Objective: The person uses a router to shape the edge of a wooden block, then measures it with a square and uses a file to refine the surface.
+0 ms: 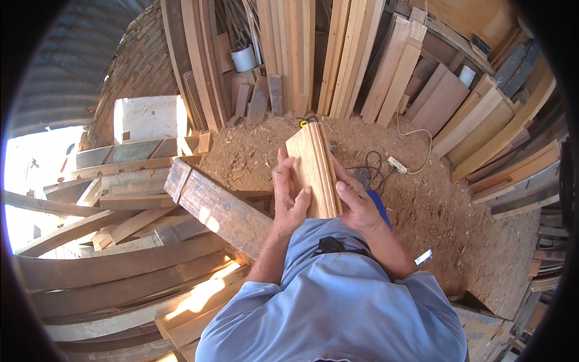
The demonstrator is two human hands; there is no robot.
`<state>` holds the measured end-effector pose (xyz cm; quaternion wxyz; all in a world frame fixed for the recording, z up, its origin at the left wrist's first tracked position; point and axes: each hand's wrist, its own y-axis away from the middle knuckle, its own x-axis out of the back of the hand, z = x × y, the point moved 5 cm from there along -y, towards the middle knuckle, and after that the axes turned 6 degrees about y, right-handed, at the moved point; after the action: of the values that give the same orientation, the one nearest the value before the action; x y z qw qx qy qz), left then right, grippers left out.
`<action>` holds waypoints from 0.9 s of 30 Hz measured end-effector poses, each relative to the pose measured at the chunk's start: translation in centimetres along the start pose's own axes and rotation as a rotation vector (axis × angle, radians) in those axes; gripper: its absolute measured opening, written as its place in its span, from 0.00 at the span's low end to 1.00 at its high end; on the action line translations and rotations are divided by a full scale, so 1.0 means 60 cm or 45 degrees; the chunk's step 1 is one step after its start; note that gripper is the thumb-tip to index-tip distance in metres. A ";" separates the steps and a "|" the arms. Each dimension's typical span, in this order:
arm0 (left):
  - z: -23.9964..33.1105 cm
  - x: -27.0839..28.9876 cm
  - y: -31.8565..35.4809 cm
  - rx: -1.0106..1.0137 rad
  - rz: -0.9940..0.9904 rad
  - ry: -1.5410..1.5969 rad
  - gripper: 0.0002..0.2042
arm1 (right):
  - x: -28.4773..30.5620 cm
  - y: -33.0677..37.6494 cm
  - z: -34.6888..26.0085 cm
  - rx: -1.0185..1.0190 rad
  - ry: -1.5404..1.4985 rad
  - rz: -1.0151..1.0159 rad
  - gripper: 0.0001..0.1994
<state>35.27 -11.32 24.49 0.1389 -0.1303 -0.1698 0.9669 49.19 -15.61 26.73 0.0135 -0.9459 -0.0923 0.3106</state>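
Observation:
I hold a short piece of light wooden moulding (313,166) with grooves along its length, upright in front of my chest. My left hand (288,202) wraps its left edge, thumb across the lower face. On the other side, my right hand (356,202) grips its right edge, fingers behind and thumb on the front. Both forearms come up from my light blue shirt (338,295). A yellow object (303,123) peeks out just beyond the top of the piece.
Long planks (344,54) lean against the back wall, more boards (500,133) on the right. A weathered beam (217,205) and stacked old timbers (120,265) lie at left. A white power strip (397,164) with cable lies on the sawdust floor. A white bucket (243,58) stands at back.

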 end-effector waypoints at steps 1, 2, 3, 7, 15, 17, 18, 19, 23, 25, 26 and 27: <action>-0.009 -0.005 0.002 0.094 0.061 0.110 0.33 | 0.001 0.000 0.000 0.009 0.026 -0.003 0.40; -0.009 -0.013 -0.002 0.186 0.122 0.219 0.35 | 0.000 0.000 -0.002 0.021 0.054 -0.021 0.39; -0.011 -0.014 -0.002 0.279 0.184 0.329 0.37 | -0.001 0.000 -0.005 0.032 0.081 -0.040 0.38; -0.036 -0.013 0.002 0.444 0.158 0.442 0.36 | 0.006 0.004 0.002 0.048 0.305 -0.042 0.36; -0.020 -0.013 -0.005 0.283 0.000 0.244 0.35 | -0.008 0.010 0.002 0.101 0.680 -0.048 0.35; -0.011 -0.018 -0.009 0.303 0.038 0.193 0.36 | -0.006 0.009 0.003 0.099 0.692 -0.050 0.35; -0.008 -0.020 -0.010 0.312 0.058 0.167 0.36 | -0.005 0.008 0.003 0.103 0.711 -0.052 0.35; -0.010 -0.020 -0.009 0.314 0.066 0.196 0.36 | -0.005 0.007 0.002 0.107 0.729 -0.054 0.35; -0.026 -0.014 -0.007 0.319 0.082 0.289 0.37 | -0.013 0.006 -0.003 0.074 0.701 -0.053 0.35; -0.028 -0.013 -0.007 0.318 0.080 0.302 0.37 | -0.014 0.006 -0.006 0.084 0.720 -0.051 0.35; -0.025 -0.014 -0.009 0.315 0.078 0.295 0.37 | -0.013 0.006 -0.006 0.079 0.726 -0.047 0.35; -0.022 -0.015 -0.010 0.311 0.077 0.289 0.37 | -0.012 0.006 -0.006 0.075 0.731 -0.044 0.35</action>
<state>36.67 -10.66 23.68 0.1429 -0.2257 -0.0301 0.9632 48.91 -16.09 27.41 0.0718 -0.9927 -0.0917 0.0322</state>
